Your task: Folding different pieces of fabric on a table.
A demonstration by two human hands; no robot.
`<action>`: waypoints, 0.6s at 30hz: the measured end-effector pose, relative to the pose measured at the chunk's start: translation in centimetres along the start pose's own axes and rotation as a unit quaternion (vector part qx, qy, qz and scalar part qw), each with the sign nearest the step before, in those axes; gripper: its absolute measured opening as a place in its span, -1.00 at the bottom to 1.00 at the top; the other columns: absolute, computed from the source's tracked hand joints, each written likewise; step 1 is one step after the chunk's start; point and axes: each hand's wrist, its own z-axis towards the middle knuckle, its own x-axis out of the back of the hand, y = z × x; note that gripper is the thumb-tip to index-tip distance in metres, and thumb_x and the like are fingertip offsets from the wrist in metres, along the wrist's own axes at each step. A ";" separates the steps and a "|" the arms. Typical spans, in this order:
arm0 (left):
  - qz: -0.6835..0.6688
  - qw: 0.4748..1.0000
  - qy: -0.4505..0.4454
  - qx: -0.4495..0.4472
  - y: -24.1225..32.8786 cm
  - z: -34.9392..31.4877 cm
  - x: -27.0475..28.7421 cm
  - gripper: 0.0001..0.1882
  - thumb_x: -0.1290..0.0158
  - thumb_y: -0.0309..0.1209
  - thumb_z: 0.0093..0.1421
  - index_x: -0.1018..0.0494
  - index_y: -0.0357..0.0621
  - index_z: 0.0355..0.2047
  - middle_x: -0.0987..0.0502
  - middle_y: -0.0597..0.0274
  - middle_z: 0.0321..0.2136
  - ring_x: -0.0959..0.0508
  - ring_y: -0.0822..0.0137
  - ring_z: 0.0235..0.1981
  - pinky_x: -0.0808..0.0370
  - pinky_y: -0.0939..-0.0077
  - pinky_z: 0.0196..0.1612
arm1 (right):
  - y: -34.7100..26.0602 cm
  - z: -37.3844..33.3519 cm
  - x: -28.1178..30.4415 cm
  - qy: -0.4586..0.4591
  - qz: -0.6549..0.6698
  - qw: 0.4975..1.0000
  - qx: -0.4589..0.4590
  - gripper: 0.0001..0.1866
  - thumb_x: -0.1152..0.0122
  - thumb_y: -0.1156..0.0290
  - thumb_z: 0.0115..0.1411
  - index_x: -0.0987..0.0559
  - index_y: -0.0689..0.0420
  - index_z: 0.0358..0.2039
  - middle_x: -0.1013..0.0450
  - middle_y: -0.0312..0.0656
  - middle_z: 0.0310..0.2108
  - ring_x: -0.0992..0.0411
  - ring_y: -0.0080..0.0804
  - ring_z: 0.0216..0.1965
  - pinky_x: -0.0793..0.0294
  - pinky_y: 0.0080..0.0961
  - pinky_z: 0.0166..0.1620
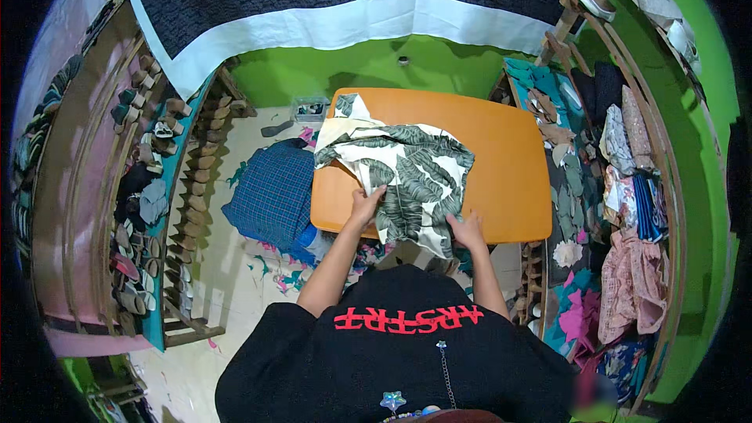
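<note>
A white garment with a dark green leaf print [403, 172] lies crumpled on an orange table [509, 164]. Part of it hangs over the table's near edge. My left hand [365, 205] grips the cloth at its near left side. At the garment's near right corner, my right hand [468, 230] holds the hanging edge. Both forearms come up from below, out of a black shirt with red lettering.
A blue checked bundle [274, 192] sits on the floor left of the table, with cloth scraps around it. Wooden racks of shoe soles [149, 188] line the left wall. Folded and hanging fabrics [634, 227] fill shelves on the right. Green wall behind.
</note>
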 end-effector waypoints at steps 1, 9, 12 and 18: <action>0.039 0.993 0.089 -0.060 -0.6 -0.1 -0.7 -0.33 -0.19 -0.12 -0.18 -0.11 -0.34 -0.27 -0.40 0.10 -0.44 -0.42 0.35 -0.40 -0.38 0.52 -0.42 | -1.7 0.1 1.3 0.093 -0.058 0.994 -0.017 -0.32 -0.16 0.08 -0.11 -0.26 0.34 -0.10 -0.21 0.21 -0.13 -0.15 0.07 -0.05 -0.14 -0.21 -0.02; 0.221 0.947 0.184 -0.146 3.2 -5.6 -3.8 -0.66 -0.01 -0.21 -0.03 -0.43 -0.32 -0.44 -0.49 -0.02 -0.50 -0.48 0.16 -0.45 -0.36 0.41 -0.35 | -5.9 7.8 3.0 -0.078 -0.077 0.955 0.276 -0.39 -0.10 0.09 -0.07 -0.28 0.26 -0.10 -0.15 0.15 -0.12 -0.13 0.02 -0.05 -0.13 -0.28 0.00; 0.178 0.940 0.178 -0.230 3.2 -5.6 -4.7 -0.75 -0.03 -0.34 -0.07 -0.43 -0.25 -0.40 -0.43 -0.01 -0.41 -0.44 0.09 -0.37 -0.35 0.41 -0.27 | -9.4 8.7 2.0 -0.157 -0.010 0.932 0.326 -0.39 -0.09 0.06 -0.07 -0.30 0.27 -0.12 -0.16 0.16 -0.12 -0.12 0.02 -0.04 -0.13 -0.29 0.01; 0.163 0.921 0.089 -0.343 5.5 -9.0 -13.0 -0.73 -0.02 -0.46 -0.26 -0.41 -0.30 -0.46 -0.36 -0.01 -0.33 -0.34 0.06 -0.22 -0.30 0.37 -0.17 | -13.1 8.5 1.8 -0.186 -0.056 0.915 0.354 -0.23 -0.17 0.01 -0.16 -0.21 0.32 -0.06 -0.12 0.17 -0.08 -0.14 0.05 -0.06 -0.17 -0.27 -0.02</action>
